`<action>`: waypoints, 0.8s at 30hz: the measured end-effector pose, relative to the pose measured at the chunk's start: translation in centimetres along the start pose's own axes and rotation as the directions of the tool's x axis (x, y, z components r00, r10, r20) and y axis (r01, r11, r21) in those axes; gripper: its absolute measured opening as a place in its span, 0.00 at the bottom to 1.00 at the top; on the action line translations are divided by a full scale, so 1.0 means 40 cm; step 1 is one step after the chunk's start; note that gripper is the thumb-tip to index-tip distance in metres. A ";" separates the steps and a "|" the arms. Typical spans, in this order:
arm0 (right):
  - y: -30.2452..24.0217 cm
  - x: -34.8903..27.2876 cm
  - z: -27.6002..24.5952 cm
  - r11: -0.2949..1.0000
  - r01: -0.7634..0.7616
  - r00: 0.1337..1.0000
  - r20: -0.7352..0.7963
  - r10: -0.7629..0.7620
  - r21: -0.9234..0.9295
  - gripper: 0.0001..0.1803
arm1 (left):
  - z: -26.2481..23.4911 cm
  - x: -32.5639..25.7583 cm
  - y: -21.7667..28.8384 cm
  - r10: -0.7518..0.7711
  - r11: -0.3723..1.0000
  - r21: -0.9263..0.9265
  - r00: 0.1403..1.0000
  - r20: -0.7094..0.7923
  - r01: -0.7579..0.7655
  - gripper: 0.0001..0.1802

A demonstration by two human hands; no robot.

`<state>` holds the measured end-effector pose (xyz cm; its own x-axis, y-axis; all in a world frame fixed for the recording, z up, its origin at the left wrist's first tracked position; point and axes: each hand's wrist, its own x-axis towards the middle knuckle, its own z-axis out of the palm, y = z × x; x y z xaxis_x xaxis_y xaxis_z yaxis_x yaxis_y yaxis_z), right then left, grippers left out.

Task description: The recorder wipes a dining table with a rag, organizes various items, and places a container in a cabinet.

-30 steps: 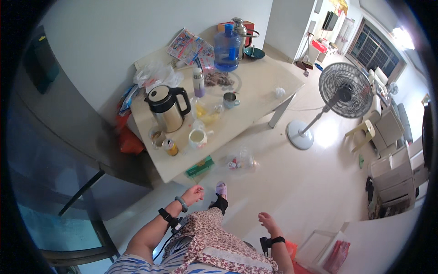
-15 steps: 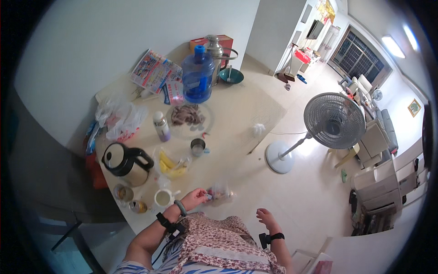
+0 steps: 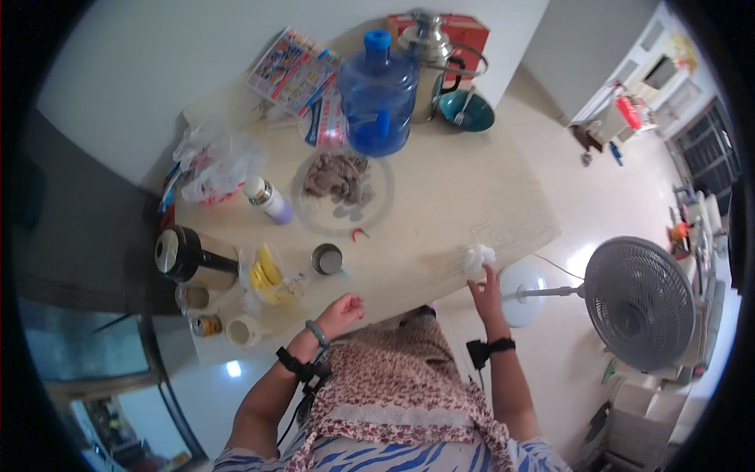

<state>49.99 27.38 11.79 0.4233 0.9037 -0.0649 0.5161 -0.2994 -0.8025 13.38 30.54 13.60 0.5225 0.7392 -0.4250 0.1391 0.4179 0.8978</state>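
Observation:
My right hand [image 3: 486,297] reaches to the table's right edge, its fingers apart. Its fingertips are at the lower side of a crumpled white piece of thin plastic or tissue [image 3: 479,256]; whether they touch it I cannot tell. Loosely curled, my left hand [image 3: 341,315] hovers by the near table edge, with nothing visible in it. Just beyond it stands a metal cup [image 3: 327,259]. Yellow bananas [image 3: 267,267] in a clear bag lie to the left of the cup. A small red curved thing [image 3: 360,234] rests behind the cup.
Along the table's left side are a black-topped jug [image 3: 193,256], a glass jar [image 3: 191,297], a can [image 3: 207,326], a white mug [image 3: 244,331] and a white-purple flask [image 3: 270,202]. Farther back are a brown cloth [image 3: 340,179], a blue water bottle [image 3: 378,102] and a green bowl [image 3: 476,112]. A fan [image 3: 641,303] stands right.
My right hand has moved forward to the white crumpled piece. My left hand no longer touches the clear packet, which is out of sight. The view has shifted.

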 end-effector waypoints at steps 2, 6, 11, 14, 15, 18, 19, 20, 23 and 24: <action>-0.035 0.097 -0.032 0.981 0.132 0.987 0.107 -0.117 -0.145 0.23 | 0.054 0.024 0.018 -0.080 0.997 0.007 0.992 -0.100 0.081 0.13; 0.041 0.230 -0.029 0.859 0.382 0.898 0.357 -0.258 -0.341 0.19 | 0.150 0.081 0.051 -0.135 0.991 0.000 0.975 -0.178 0.137 0.14; 0.000 0.285 -0.021 0.996 0.085 0.761 0.646 -0.056 -0.014 0.12 | 0.238 0.127 0.044 -0.029 1.000 0.004 0.969 -0.246 0.031 0.25; -0.093 0.223 -0.004 0.989 0.053 0.579 0.803 -0.142 0.137 0.13 | 0.315 0.150 0.123 -0.100 0.993 0.046 0.969 -0.224 0.113 0.34; -0.133 0.198 0.004 0.985 0.052 0.510 0.843 -0.170 0.167 0.13 | 0.331 0.156 0.120 -0.097 0.993 0.042 0.967 -0.236 0.110 0.34; -0.163 0.131 0.042 0.950 0.103 0.425 0.850 -0.310 0.295 0.16 | 0.345 0.170 0.087 -0.004 1.000 0.009 0.972 -0.235 0.007 0.29; -0.157 0.122 0.046 0.947 0.123 0.415 0.852 -0.320 0.296 0.16 | 0.340 0.164 0.074 0.012 1.000 0.006 0.968 -0.249 -0.010 0.29; -0.147 0.116 0.052 0.950 -0.001 0.426 0.860 -0.282 0.312 0.17 | 0.334 0.156 0.060 -0.060 0.986 -0.165 0.948 -0.312 0.008 0.26; -0.156 0.139 0.051 0.961 -0.100 0.449 0.874 -0.186 0.256 0.18 | 0.308 0.129 0.026 -0.124 0.951 -0.308 0.894 -0.431 -0.017 0.21; -0.161 0.152 0.049 0.977 -0.090 0.483 0.866 -0.125 0.191 0.18 | 0.298 0.120 0.010 -0.115 0.961 -0.275 0.867 -0.485 -0.026 0.20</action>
<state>47.78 35.40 15.42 -0.5049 0.7396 -0.4451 0.3241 -0.3155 -0.8919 25.99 27.98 13.30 0.0283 0.8487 -0.5280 -0.1114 0.5276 0.8421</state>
